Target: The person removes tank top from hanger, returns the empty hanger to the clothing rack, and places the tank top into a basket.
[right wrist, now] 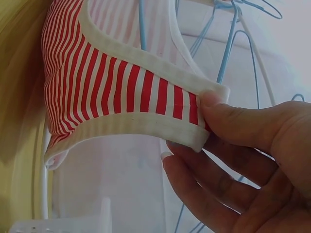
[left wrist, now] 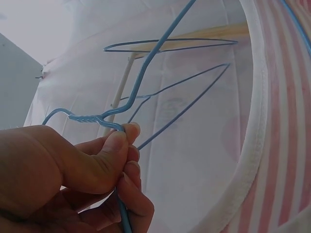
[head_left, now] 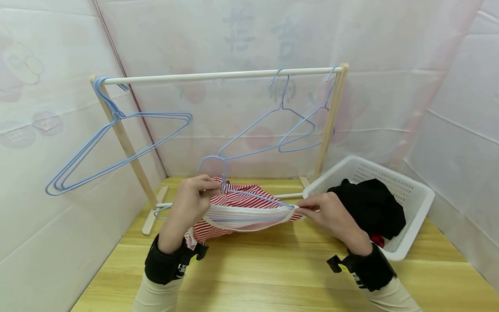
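While pinching the twisted neck of the blue wire hanger [head_left: 234, 190], left hand [head_left: 192, 201] at the garment's left end. Right hand [head_left: 331, 214] pinching the white-trimmed strap of the red-striped top [head_left: 238, 210], stretched between both hands above the wooden table [head_left: 273, 273]. Hanger's lower bar hidden inside fabric. White basket [head_left: 417, 203] of dark clothes just right; rack [head_left: 218, 76] behind; bare tabletop in front.

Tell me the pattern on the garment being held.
Red and white stripes, clearest in the right wrist view.
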